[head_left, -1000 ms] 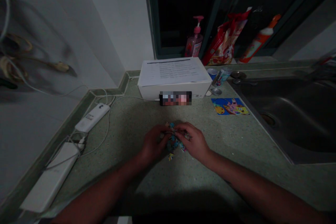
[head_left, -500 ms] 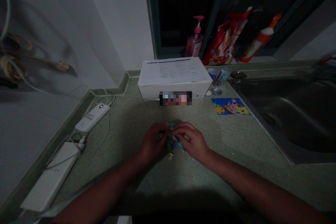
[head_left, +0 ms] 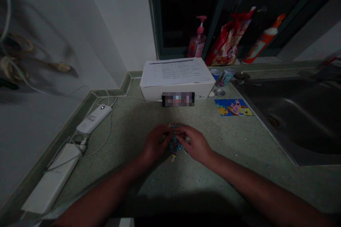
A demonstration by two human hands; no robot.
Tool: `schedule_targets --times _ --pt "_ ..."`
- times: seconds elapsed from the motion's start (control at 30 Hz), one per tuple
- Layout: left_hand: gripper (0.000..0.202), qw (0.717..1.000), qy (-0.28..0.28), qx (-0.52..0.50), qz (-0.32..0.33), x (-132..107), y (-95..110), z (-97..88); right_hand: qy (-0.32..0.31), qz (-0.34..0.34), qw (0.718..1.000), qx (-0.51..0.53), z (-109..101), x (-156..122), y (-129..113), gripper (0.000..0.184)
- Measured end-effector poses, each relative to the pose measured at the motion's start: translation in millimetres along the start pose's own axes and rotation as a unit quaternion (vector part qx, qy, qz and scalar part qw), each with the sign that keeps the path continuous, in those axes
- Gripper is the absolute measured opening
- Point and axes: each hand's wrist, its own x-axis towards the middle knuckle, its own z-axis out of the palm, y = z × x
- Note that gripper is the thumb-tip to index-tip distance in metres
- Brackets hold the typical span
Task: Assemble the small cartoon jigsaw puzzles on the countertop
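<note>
Pieces (head_left: 175, 146): small, multicoloured, clustered on speckled counter (head_left: 213, 191).
Left hand (head_left: 157, 143): fingers curled in at them; cannot tell if pinching one.
Right hand (head_left: 196, 142): fingertips bunched above them; hold likewise unclear.
Cartoon card (head_left: 234, 108): flat beside sink (head_left: 306, 120).

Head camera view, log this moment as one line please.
Left hand: at small colourful pieces | right hand: at same pieces | fingertips: close together | grip: unclear | picture card: on counter beside sink

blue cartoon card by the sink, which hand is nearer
Right: the right hand is left of the card and lower in the picture; the left hand is farther left.
</note>
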Motion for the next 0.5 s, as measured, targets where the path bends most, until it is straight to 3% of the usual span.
schedule_targets --times 0.1,0.2,0.27,0.37,0.5 --pt "0.016 0.999 -0.002 0.004 -0.049 -0.5 -2.2 0.0 -0.017 -0.019 0.999 -0.038 -3.8 1.5 1.5 0.042" --pt "0.018 0.998 0.009 0.008 -0.069 0.3 -5.3 -0.3 -0.055 -0.034 0.994 -0.085 -4.4 1.3 3.1 0.087" --pt "0.017 0.998 0.016 0.016 -0.062 1.8 -6.5 -1.3 -0.086 -0.036 0.99 -0.103 -2.6 1.0 3.5 0.102" --pt "0.017 0.999 0.014 0.032 -0.041 4.3 -8.0 -4.0 -0.126 -0.049 0.984 -0.117 -0.3 2.2 2.8 0.103" --pt "0.02 0.998 -0.015 0.058 -0.013 4.9 -12.0 -7.3 -0.134 -0.048 0.982 -0.128 -1.2 4.9 2.6 0.076"
